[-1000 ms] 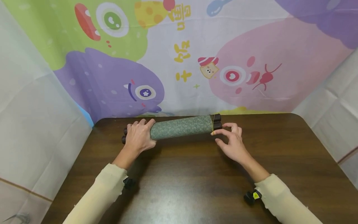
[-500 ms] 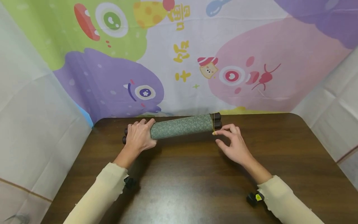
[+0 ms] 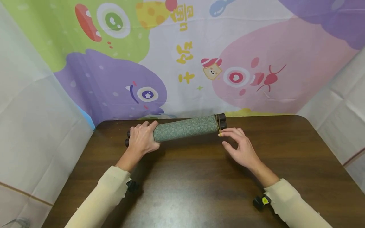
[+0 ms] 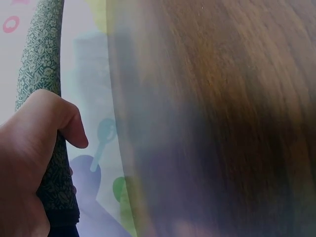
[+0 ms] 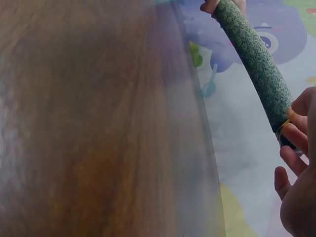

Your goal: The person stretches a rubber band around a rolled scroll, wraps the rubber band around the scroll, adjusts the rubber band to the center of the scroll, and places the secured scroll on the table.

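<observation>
"Where the far side of the scene rises, what hangs there?"

"A printed cloth (image 3: 174,72) bearing green, purple and pink cartoon creatures; before it lies a dark, wood-grained table (image 3: 199,177); two pale sleeves (image 3: 98,196) extend over the tabletop."

"And the principal object?"

"A green patterned roll (image 3: 185,128), situated near the table's far edge, between the hands; it lies aslant, its right end the higher in the head view."

"How is it gripped?"

"The left hand (image 3: 142,137) grasps the roll firmly near its left end, the thumb across its near side; the right hand (image 3: 242,148) is at the opposite end, the thumb standing apart from the fingertips."

"Which details are smaller?"

"Dark knobs (image 3: 221,117), two projecting at each end; smallest, a yellow cord (image 3: 219,126) looped about the right end; a curved finger of the right hand hooks it, drawing it toward the near side."
</observation>
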`<state>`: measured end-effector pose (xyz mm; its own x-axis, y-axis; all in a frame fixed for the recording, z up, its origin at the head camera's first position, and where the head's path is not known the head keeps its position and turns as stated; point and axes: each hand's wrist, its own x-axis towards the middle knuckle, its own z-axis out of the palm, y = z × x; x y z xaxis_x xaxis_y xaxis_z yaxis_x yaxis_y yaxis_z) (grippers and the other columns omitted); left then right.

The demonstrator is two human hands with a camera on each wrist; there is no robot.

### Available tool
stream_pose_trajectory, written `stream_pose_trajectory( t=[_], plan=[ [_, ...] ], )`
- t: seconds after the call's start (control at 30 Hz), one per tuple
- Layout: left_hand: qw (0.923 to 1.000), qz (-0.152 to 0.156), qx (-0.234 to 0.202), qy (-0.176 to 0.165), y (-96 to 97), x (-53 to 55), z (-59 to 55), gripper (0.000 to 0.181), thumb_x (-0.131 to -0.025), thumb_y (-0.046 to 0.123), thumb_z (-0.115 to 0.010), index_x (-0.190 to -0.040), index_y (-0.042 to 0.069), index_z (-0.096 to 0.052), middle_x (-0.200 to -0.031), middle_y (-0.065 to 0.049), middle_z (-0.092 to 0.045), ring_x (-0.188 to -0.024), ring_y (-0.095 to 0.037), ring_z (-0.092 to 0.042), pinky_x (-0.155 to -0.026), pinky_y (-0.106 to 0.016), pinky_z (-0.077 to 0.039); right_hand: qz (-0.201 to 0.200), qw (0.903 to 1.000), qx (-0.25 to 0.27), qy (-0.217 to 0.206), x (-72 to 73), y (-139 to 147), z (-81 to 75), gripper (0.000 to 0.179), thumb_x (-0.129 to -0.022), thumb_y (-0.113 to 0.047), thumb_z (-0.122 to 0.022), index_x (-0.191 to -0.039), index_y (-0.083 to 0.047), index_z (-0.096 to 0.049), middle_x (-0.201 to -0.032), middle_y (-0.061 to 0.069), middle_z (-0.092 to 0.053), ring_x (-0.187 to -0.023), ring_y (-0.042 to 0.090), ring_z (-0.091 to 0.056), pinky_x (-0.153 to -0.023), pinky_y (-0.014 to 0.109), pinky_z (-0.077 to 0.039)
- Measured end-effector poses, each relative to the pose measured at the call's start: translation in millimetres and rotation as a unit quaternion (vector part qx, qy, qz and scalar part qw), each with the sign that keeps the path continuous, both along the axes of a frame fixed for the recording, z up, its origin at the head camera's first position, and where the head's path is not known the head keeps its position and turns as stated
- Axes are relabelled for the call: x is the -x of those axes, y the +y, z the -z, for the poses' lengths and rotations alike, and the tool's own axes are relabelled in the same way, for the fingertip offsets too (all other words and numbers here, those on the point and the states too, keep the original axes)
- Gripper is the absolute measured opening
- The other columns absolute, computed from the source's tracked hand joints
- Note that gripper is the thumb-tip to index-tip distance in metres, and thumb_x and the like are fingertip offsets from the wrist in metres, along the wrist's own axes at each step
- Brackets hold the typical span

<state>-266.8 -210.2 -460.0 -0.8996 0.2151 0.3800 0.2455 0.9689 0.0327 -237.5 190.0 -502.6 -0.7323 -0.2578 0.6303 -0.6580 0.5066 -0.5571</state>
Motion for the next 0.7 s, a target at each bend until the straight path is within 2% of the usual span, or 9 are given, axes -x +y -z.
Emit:
stream_pose_trajectory(
  t=[0.13, 0.27, 0.53, 0.7],
  plan=[
    [1.0, -0.002, 0.002, -0.001, 2.1, -2.4, -2.0, 0.071, -0.07, 0.035, -0.086, -0.137, 0.019, -0.069, -0.116, -0.022, -0.079, -0.094, -0.049, -0.074, -0.081, -0.064, -0.057, 0.005, 1.0, 0.001, -0.003, 0.6, 1.3, -0.1, 0.025, -0.096, 0.004, -0.078, -0.118, -0.007, -0.081, -0.127, 0.014, -0.08, -0.113, 0.019, -0.062, -0.084, 0.031, -0.048],
    [1.0, -0.001, 0.002, 0.0, 4.0, -2.3, -2.3, 0.07, -0.07, 0.035, -0.086, -0.136, 0.019, -0.069, -0.116, -0.022, -0.079, -0.094, -0.05, -0.074, -0.081, -0.064, -0.057, -0.002, 0.9999, 0.006, 0.012, 0.5, 1.2, 1.1, 0.025, -0.094, 0.005, -0.079, -0.115, -0.006, -0.081, -0.126, 0.014, -0.079, -0.114, 0.018, -0.061, -0.083, 0.035, -0.048],
    [0.9999, -0.003, 0.007, -0.009, 4.3, -4.3, -1.5, 0.07, -0.071, 0.034, -0.086, -0.136, 0.019, -0.068, -0.117, -0.022, -0.079, -0.094, -0.049, -0.073, -0.083, -0.064, -0.057, -0.019, 0.9992, 0.031, 0.019, -1.1, 3.2, 5.5, 0.032, -0.091, 0.01, -0.079, -0.117, -0.008, -0.081, -0.126, 0.013, -0.082, -0.121, 0.013, -0.063, -0.095, 0.019, -0.045],
    [0.9999, -0.001, 0.014, -0.01, 4.7, -4.7, -1.2, 0.069, -0.071, 0.035, -0.086, -0.135, 0.017, -0.069, -0.115, -0.022, -0.078, -0.093, -0.049, -0.073, -0.083, -0.064, -0.057, -0.031, 0.9989, 0.033, 0.015, -0.3, 5.0, 4.2, 0.034, -0.091, 0.012, -0.08, -0.117, -0.01, -0.081, -0.121, 0.012, -0.083, -0.114, 0.012, -0.062, -0.094, 0.02, -0.044]
  ],
)
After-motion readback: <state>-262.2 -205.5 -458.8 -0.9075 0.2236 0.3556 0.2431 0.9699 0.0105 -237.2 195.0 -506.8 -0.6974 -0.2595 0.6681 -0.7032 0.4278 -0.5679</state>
